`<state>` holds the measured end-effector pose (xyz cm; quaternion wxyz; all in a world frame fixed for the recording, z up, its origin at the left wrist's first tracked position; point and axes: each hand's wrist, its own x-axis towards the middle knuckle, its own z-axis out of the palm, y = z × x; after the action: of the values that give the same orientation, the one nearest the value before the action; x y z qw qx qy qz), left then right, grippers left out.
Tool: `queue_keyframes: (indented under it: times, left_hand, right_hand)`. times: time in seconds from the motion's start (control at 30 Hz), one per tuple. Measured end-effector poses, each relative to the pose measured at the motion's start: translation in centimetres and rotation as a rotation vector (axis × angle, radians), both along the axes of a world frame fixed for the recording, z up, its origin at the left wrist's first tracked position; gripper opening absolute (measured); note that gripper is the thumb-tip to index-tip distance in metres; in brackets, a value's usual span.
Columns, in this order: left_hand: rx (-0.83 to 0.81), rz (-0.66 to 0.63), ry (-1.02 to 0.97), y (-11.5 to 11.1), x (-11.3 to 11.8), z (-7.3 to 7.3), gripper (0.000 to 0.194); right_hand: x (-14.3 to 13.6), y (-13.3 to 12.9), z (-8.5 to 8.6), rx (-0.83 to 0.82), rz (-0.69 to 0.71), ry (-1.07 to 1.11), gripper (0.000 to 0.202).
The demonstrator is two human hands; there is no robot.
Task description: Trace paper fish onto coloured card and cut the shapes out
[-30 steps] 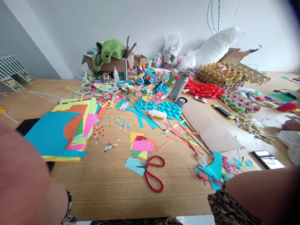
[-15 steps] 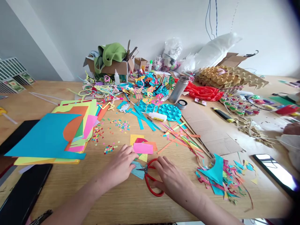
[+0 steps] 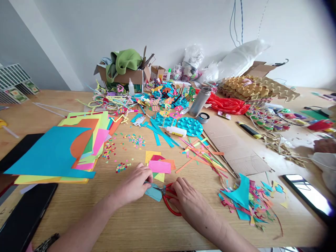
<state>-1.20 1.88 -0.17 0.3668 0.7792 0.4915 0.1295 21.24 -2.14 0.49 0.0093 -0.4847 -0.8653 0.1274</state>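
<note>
Red-handled scissors are in my right hand, whose fingers wrap round the handles. Their blades point left over a small light blue paper piece. My left hand pinches that blue piece at its left end. Just beyond both hands lie small paper pieces: a pink one on top, with yellow, orange and dark pink ones partly under it. Left of them is a little group of round confetti dots.
A stack of coloured sheets lies at the left, near a dark phone-like object. Paper scraps and a phone are at the right. Farther back stand a metal bottle and glue bottle.
The scissor handles have drawn closer together, and the blades have narrowed on the blue paper. My left hand and the blue piece have shifted slightly left.
</note>
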Motion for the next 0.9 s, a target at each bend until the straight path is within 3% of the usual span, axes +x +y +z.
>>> queue_keyframes:
  times: [0.13, 0.37, 0.63, 0.8, 0.9]
  left_hand:
    - [-0.143, 0.070, -0.028, 0.3, -0.1, 0.6, 0.009]
    - [-0.294, 0.116, -0.287, 1.3, -0.5, 1.6, 0.006]
    - [-0.286, 0.274, -0.535, 2.4, -1.9, 4.0, 0.014]
    - [-0.202, 0.444, -0.688, 2.7, -2.4, 5.1, 0.018]
    - [-0.257, 0.421, -0.721, 2.5, -1.5, 5.0, 0.019]
  right_hand:
    - [0.3, -0.4, -0.1, 0.022, -0.005, 0.068, 0.006]
    - [0.4, 0.5, 2.3, -0.025, 0.027, 0.181, 0.023]
    - [1.0, 3.6, 3.1, 0.013, -0.023, 0.196, 0.023]
    - [1.4, 5.8, 4.6, -0.098, -0.229, 0.605, 0.028]
    - [0.0, 6.4, 4.6, -0.285, -0.196, 0.957, 0.032]
